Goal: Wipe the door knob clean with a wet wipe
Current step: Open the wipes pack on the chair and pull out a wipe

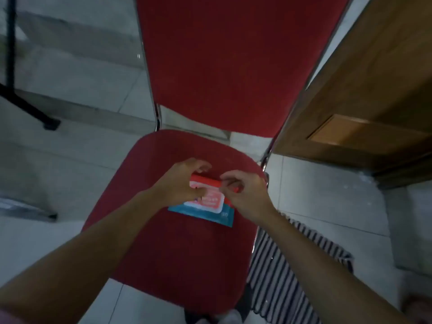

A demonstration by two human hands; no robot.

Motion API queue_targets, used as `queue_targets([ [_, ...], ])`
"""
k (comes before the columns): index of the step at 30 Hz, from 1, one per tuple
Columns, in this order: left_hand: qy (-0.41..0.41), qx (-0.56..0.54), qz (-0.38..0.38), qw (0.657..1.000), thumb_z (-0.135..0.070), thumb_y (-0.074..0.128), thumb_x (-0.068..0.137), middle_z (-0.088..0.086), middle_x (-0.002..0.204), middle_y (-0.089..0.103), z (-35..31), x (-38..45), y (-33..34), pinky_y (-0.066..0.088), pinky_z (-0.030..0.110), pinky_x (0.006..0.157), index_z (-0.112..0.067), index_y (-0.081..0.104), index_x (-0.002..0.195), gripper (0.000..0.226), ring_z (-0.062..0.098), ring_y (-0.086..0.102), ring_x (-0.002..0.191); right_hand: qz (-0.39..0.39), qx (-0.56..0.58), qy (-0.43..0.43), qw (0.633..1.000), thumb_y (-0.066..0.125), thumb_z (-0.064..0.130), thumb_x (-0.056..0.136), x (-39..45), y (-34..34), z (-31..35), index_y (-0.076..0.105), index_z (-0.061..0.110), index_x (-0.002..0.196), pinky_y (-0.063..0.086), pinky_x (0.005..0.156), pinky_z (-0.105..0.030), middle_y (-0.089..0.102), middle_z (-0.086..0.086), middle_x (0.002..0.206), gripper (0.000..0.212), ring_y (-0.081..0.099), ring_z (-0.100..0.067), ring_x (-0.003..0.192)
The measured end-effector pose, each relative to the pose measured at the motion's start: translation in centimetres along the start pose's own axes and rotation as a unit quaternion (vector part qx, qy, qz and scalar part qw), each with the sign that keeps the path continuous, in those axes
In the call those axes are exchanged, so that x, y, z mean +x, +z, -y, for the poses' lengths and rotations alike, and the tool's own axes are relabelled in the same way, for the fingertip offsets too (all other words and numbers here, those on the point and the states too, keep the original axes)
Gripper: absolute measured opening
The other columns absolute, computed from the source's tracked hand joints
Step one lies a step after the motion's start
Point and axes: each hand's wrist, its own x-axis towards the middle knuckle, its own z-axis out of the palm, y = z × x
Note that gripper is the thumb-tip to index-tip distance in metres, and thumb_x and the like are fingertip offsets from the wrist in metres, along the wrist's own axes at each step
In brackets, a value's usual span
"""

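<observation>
Two hands work over a pack of wet wipes (pixel 205 208) lying on the seat of a red chair (pixel 187 253). The left hand (pixel 180 183) curls over the pack's far left end, its grip closed on the wrapper, steadying it. The right hand (pixel 245 195) pinches the red flap (pixel 205 177) at the top of the pack between thumb and fingertips, so that grip is closed on the flap too. This looks like the opening step: lifting the seal to reach a wipe. No wipe is out yet. The next move would call for peeling the flap back far enough to draw one sheet, while the left hand holds the pack down so it does not lift with the pull. The door knob itself is not in view; only the lower part of a wooden door (pixel 374 90) shows at the right. A striped mat (pixel 292 265) lies on the tiled floor (pixel 70 160) beside the chair, and a black stand leg (pixel 28 106) sits off to the left, well apart from the work.
</observation>
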Motion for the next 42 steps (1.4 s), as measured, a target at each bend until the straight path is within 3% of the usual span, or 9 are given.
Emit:
queue_targets([
  [6, 0.027, 0.122, -0.014, 0.992, -0.061, 0.058, 0.057, -0.001, 0.124, 0.054, 5.2, -0.8, 4.4, 0.043, 0.037, 0.093, -0.022, 0.058, 0.116, 0.070, 0.018, 0.049, 0.113, -0.017, -0.056, -0.046, 0.997, 0.067, -0.008, 0.072, 0.0, 4.4, -3.8, 0.074, 0.002, 0.090, 0.038, 0.070, 0.003, 0.068, -0.012, 0.092, 0.022, 0.057, -0.009, 0.078],
  [15, 0.004, 0.042, -0.063, 0.997, -0.066, 0.058, 0.060, 0.001, 0.145, 0.035, 6.1, -0.9, 6.4, 0.021, 0.023, 0.107, -0.013, 0.042, 0.134, 0.093, 0.004, 0.021, 0.130, -0.055, -0.111, -0.080, 0.989, 0.073, -0.001, 0.071, 0.1, 5.2, -6.0, 0.070, -0.004, 0.094, 0.030, 0.087, 0.005, 0.063, -0.013, 0.101, 0.023, 0.057, -0.018, 0.094],
  [22, 0.040, 0.015, 0.005, 0.999, -0.035, 0.079, 0.065, 0.001, 0.148, 0.033, 5.2, 1.0, 5.9, 0.021, 0.028, 0.113, -0.012, 0.041, 0.135, 0.082, 0.003, 0.018, 0.135, -0.098, -0.119, -0.082, 0.985, 0.064, -0.007, 0.075, -0.1, 4.1, -7.9, 0.071, -0.003, 0.095, 0.038, 0.090, -0.005, 0.066, -0.015, 0.104, 0.021, 0.059, -0.016, 0.096],
  [26, 0.083, 0.047, 0.013, 0.995, -0.060, 0.058, 0.069, 0.004, 0.145, 0.039, 5.9, 1.0, 5.7, 0.013, 0.024, 0.112, -0.010, 0.044, 0.132, 0.082, 0.003, 0.020, 0.135, -0.113, -0.107, -0.072, 0.985, 0.062, -0.003, 0.080, -0.8, 4.6, -8.1, 0.068, -0.002, 0.101, 0.041, 0.092, -0.007, 0.064, -0.013, 0.109, 0.022, 0.060, -0.017, 0.101],
  [29, 0.099, 0.056, -0.007, 0.994, -0.074, 0.036, 0.072, 0.008, 0.139, 0.046, 6.1, 1.0, 5.9, 0.018, 0.034, 0.112, -0.007, 0.049, 0.128, 0.088, 0.008, 0.029, 0.132, -0.140, -0.081, -0.051, 0.986, 0.057, 0.005, 0.084, -1.1, 4.7, -7.7, 0.065, -0.001, 0.106, 0.037, 0.088, 0.002, 0.063, -0.013, 0.109, 0.024, 0.058, -0.014, 0.099],
  [32, 0.086, 0.046, -0.051, 0.994, -0.068, 0.039, 0.076, 0.006, 0.126, 0.060, 5.5, 1.4, 5.6, 0.036, 0.031, 0.106, -0.009, 0.059, 0.119, 0.076, 0.007, 0.045, 0.122, -0.146, -0.030, -0.024, 0.989, 0.050, 0.018, 0.087, -1.0, 4.4, -7.2, 0.062, 0.003, 0.106, 0.037, 0.079, 0.003, 0.063, -0.008, 0.100, 0.027, 0.057, -0.011, 0.089],
  [35, 0.046, -0.017, -0.131, 0.990, -0.056, 0.046, 0.079, -0.001, 0.095, 0.074, 4.5, 2.0, 5.3, 0.052, 0.024, 0.079, -0.020, 0.070, 0.101, 0.049, 0.003, 0.066, 0.088, -0.155, 0.009, -0.014, 0.988, 0.051, 0.029, 0.089, -0.9, 4.4, -7.0, 0.060, 0.008, 0.099, 0.045, 0.072, -0.006, 0.062, -0.004, 0.094, 0.025, 0.058, -0.009, 0.083],
  [37, -0.018, -0.052, -0.157, 0.986, -0.059, 0.046, 0.077, -0.006, 0.087, 0.073, 4.0, 2.6, 5.3, 0.050, 0.021, 0.075, -0.026, 0.069, 0.100, 0.046, 0.002, 0.064, 0.081, -0.170, -0.013, -0.017, 0.985, 0.062, 0.015, 0.085, -0.6, 4.4, -7.2, 0.061, 0.007, 0.087, 0.049, 0.069, -0.015, 0.061, -0.004, 0.089, 0.008, 0.058, -0.008, 0.077],
  [42, -0.109, -0.082, -0.186, 0.973, -0.046, 0.047, 0.085, -0.001, 0.092, 0.069, 3.4, 3.2, 5.4, 0.048, 0.031, 0.081, -0.020, 0.061, 0.106, 0.036, 0.016, 0.064, 0.087, -0.164, -0.087, -0.042, 0.982, 0.074, -0.005, 0.071, 0.2, 4.7, -7.6, 0.073, 0.001, 0.077, 0.038, 0.066, 0.004, 0.053, -0.006, 0.086, 0.009, 0.049, -0.003, 0.064],
])
